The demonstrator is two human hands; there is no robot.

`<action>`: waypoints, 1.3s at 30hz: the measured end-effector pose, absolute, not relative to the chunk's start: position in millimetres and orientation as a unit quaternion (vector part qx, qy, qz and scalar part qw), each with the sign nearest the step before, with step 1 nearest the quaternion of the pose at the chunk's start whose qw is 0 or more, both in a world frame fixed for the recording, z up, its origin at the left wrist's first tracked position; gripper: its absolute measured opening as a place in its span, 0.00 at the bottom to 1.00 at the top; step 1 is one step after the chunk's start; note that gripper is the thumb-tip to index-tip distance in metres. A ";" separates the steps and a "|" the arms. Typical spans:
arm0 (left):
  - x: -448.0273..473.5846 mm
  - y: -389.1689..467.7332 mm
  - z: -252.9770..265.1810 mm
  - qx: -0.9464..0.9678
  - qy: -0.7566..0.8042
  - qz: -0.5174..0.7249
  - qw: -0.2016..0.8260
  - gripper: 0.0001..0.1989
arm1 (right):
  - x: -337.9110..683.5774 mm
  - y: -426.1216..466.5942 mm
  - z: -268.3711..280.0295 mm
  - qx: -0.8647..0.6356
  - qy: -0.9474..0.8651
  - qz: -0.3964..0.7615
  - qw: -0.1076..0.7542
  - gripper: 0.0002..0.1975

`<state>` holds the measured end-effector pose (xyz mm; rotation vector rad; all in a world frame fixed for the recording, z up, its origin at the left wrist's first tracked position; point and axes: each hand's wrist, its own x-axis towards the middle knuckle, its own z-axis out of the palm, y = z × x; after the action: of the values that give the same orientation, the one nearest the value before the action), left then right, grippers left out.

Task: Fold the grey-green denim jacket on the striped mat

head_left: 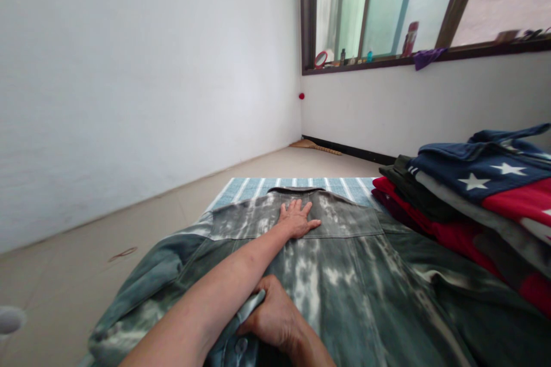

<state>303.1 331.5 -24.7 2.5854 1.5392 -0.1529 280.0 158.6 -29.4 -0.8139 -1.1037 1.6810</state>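
A grey-green tie-dye jacket [310,275] lies spread with its back up and its collar at the far end. My left hand [297,219] rests flat on the upper back panel below the collar, fingers spread. Nearer to me, my right hand [275,315] is closed around a folded edge of the same jacket, where a button shows; whether this is a cuff or the hem I cannot tell. My left forearm crosses above that edge and hides part of it. Under the jacket is a blue-and-white striped cloth [249,188].
A stack of folded clothes [447,229] stands at the right, partly over the jacket's right side. Small items and a pink bottle [410,39] line the window sill [370,65]. A thin brown loop [123,254] lies on the tiled floor [163,212] beside the white wall.
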 end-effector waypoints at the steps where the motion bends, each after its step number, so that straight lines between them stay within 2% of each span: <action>1: 303.1 331.4 -24.6 0.857 0.510 -0.050 0.064 0.42 | 279.6 158.9 -30.8 -0.331 -0.450 0.685 0.468 0.09; 13: 302.6 330.9 -25.8 0.858 0.508 -0.044 0.062 0.42 | 283.3 155.5 -24.0 -0.396 -0.448 0.665 0.447 0.11; 39: 302.6 329.8 -23.0 0.857 0.508 -0.047 0.067 0.42 | 284.3 154.6 -23.1 -0.401 -0.449 0.662 0.446 0.14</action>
<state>302.6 329.8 -23.0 2.5834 1.5319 -0.1429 284.3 154.6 -23.1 -0.9938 -1.1120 1.6402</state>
